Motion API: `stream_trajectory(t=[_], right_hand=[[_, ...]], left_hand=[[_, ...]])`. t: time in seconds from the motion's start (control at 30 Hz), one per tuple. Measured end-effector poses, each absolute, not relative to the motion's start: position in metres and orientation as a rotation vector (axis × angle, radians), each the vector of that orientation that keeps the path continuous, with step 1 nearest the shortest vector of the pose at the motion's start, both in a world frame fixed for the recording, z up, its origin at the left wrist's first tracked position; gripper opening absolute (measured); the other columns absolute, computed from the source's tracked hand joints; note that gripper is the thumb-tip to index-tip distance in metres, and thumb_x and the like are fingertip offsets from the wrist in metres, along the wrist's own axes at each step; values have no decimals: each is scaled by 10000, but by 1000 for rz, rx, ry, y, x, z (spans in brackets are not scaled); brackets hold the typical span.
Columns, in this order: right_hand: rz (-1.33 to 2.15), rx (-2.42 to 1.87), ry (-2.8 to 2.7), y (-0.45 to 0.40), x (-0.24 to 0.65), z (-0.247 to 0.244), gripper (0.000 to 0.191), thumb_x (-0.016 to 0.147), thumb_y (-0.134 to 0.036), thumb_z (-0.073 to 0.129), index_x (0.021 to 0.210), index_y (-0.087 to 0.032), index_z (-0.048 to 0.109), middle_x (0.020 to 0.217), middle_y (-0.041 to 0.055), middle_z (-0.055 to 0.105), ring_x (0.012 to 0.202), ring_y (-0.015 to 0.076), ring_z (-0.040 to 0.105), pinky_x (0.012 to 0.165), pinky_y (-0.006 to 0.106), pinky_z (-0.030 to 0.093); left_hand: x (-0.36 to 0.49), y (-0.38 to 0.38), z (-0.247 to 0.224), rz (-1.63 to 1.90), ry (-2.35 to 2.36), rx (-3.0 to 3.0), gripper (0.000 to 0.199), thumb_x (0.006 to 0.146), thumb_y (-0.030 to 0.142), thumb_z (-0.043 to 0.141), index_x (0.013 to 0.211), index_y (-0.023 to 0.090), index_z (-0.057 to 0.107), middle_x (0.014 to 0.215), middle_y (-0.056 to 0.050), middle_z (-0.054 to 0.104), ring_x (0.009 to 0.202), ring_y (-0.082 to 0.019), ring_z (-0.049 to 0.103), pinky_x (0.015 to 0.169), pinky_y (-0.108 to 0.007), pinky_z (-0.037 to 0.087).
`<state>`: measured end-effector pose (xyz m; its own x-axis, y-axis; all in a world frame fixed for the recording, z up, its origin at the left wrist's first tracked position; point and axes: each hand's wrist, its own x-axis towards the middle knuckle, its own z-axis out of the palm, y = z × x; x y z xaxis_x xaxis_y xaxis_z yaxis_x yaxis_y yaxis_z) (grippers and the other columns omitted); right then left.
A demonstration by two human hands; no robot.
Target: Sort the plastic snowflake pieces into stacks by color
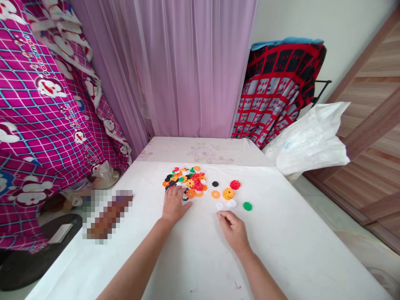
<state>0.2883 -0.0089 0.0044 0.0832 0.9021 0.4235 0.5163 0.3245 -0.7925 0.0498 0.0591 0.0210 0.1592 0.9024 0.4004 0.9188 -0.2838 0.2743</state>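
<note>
L hand spread at disc pile, R hand curled nr white discs, contents unclear

This looks like a room in a home, perhaps a bedroom. A long lilac curtain hangs behind a table with a floral far end, pink cartoon-print fabric drapes on the left, and a red checked blanket hangs near wooden panelling on the right.
</note>
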Motion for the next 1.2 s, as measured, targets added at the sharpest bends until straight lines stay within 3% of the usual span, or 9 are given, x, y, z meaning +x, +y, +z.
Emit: stream_trajectory(t=[0.3,0.47,0.7,1.07,1.2], right_hand=[[322,-1469,-1150,7,323,-1,297,782,-430,564,818,-183,726,807,70,752,659,172,675,656,246,538],[260,-1481,-1139,7,322,0,305,819,-411,543,824,-168,727,734,62,738,599,161,661,622,238,533],[243,-1243,-1662,-5,296,7,244,860,-294,514,807,-211,737,723,31,739,595,123,665,623,184,518],[296,-1409,-1330,8,323,3,294,843,-418,545,810,-190,728,588,20,684,483,126,591,527,202,504],[325,-1410,-1308,8,320,4,281,839,-405,549,811,-188,725,598,20,685,490,126,595,540,204,508]], left_hand=[[58,69,25,-669,-1849,-2384,386,760,406,691,1109,242,677,1203,-112,623,1160,-303,533,1075,-505,330],[63,67,27,-643,-1814,-2419,337,800,388,647,1088,218,686,1152,-104,653,1099,-296,557,1062,-504,336],[61,69,18,-826,-1783,-2421,272,775,332,665,1017,209,684,1122,-96,676,1061,-276,584,1048,-490,360],[60,69,18,-862,-1636,-2500,269,776,329,676,1005,187,681,1073,-108,696,1016,-270,624,1003,-495,413],[61,65,18,-774,-1570,-2639,280,784,387,678,1002,210,679,1194,-104,662,1139,-281,577,1057,-515,370]])
